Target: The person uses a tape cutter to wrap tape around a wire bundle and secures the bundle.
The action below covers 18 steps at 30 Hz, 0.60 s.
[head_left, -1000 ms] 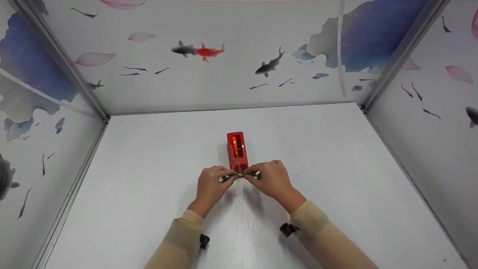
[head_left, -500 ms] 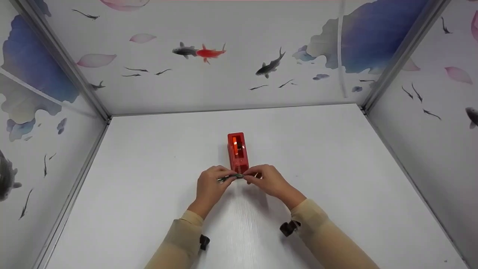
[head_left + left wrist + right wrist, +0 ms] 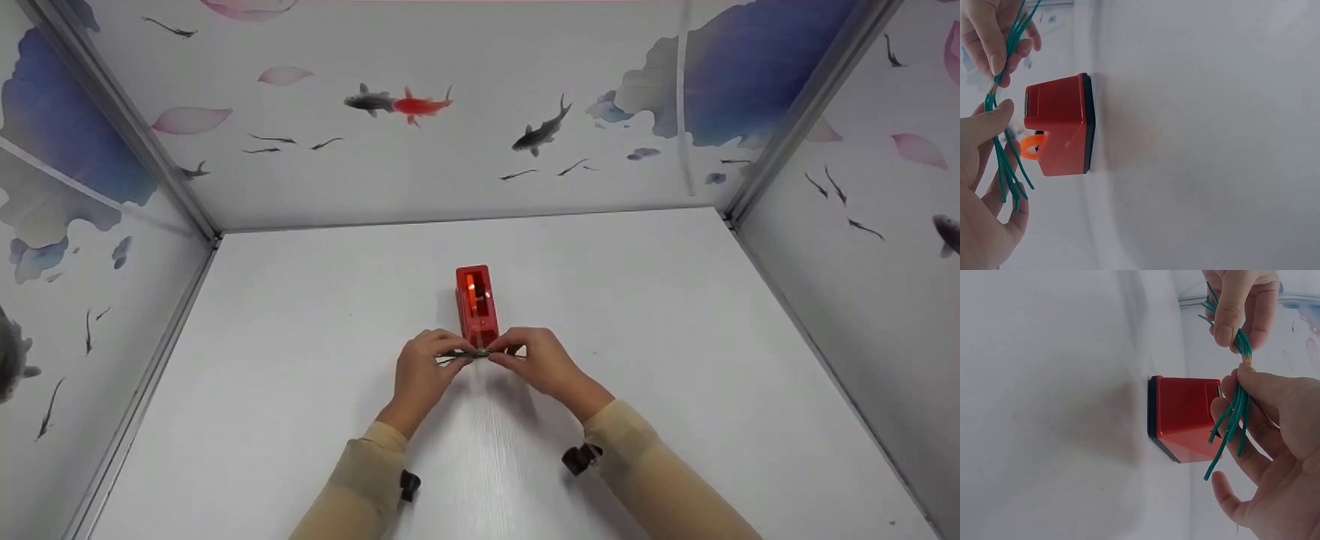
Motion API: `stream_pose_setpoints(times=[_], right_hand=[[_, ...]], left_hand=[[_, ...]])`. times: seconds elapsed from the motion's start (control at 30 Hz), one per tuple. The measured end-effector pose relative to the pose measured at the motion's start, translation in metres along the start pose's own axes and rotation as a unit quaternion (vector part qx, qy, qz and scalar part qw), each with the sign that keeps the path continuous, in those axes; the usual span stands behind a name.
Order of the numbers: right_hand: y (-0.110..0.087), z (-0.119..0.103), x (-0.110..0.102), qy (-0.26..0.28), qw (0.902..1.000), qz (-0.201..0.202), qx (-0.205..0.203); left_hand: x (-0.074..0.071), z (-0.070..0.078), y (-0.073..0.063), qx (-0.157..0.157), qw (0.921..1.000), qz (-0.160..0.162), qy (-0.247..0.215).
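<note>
Thumb and fingers of my left hand (image 3: pixel 429 367) pinch one side of a bundle of thin green wires (image 3: pixel 1232 427). My right hand (image 3: pixel 545 364) pinches the other side, close by. Between the fingertips, a narrow brownish band (image 3: pixel 1247 359) shows around the bundle's middle; the wire ends fan out on both sides. Directly beyond the hands stands a red tape dispenser (image 3: pixel 1055 104) with an orange core (image 3: pixel 1030 147) inside. Its near end lies just behind the fingertips in the head view. The fingers hide part of the wires.
A white table (image 3: pixel 300 315) lies beneath. Grey-framed white panels (image 3: pixel 465 172) printed with fish and petals enclose the back and both sides. Dark cameras (image 3: pixel 581 459) sit at the sleeve cuffs.
Both hands stay almost in place. The wire ends beside the fingers change their look, fanned at first and thinner now, as the bundle turns. The tape dispenser has not moved.
</note>
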State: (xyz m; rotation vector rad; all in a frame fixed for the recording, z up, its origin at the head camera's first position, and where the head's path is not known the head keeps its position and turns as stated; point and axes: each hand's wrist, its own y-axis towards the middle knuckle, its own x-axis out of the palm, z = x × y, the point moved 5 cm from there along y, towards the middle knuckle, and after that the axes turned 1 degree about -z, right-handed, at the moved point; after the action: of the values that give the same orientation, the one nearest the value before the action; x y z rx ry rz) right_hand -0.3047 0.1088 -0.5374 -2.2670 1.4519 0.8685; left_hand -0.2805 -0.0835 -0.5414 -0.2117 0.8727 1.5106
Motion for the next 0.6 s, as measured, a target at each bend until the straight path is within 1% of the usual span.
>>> stream_pose_setpoints(times=[0.1, 0.17, 0.27, 0.33, 0.37, 0.43, 0.5, 0.53, 0.6], right_hand=[[0.0, -0.001, -0.002, -0.011, 0.9998, 0.006, -0.016], [0.001, -0.003, -0.002, -0.015, 0.9992, 0.015, -0.034], [0.0, -0.006, -0.004, -0.039, 0.9967, 0.036, -0.062], [0.0, -0.008, -0.005, -0.061, 0.9941, 0.045, -0.078], [0.0, -0.008, -0.005, -0.073, 0.9927, 0.048, -0.082], [-0.001, -0.009, -0.005, -0.094, 0.9897, 0.057, -0.091], [-0.003, -0.009, -0.007, -0.11, 0.9864, 0.07, -0.1], [-0.004, -0.009, -0.008, -0.116, 0.9846, 0.077, -0.106], [-0.005, -0.009, -0.009, -0.126, 0.981, 0.091, -0.116]], left_hand=[[0.001, -0.003, 0.001, -0.009, 0.9993, -0.014, -0.033], [0.002, -0.008, 0.0, -0.028, 0.9973, -0.031, -0.061], [0.004, -0.018, -0.002, -0.066, 0.9916, -0.061, -0.093], [0.006, -0.023, -0.003, -0.084, 0.9887, -0.079, -0.097], [0.007, -0.024, -0.003, -0.086, 0.9881, -0.086, -0.094], [0.009, -0.025, -0.002, -0.077, 0.9889, -0.098, -0.081], [0.01, -0.023, 0.0, -0.058, 0.9906, -0.108, -0.061], [0.011, -0.021, 0.002, -0.045, 0.9915, -0.11, -0.053], [0.012, -0.019, 0.003, -0.028, 0.9924, -0.114, -0.039]])
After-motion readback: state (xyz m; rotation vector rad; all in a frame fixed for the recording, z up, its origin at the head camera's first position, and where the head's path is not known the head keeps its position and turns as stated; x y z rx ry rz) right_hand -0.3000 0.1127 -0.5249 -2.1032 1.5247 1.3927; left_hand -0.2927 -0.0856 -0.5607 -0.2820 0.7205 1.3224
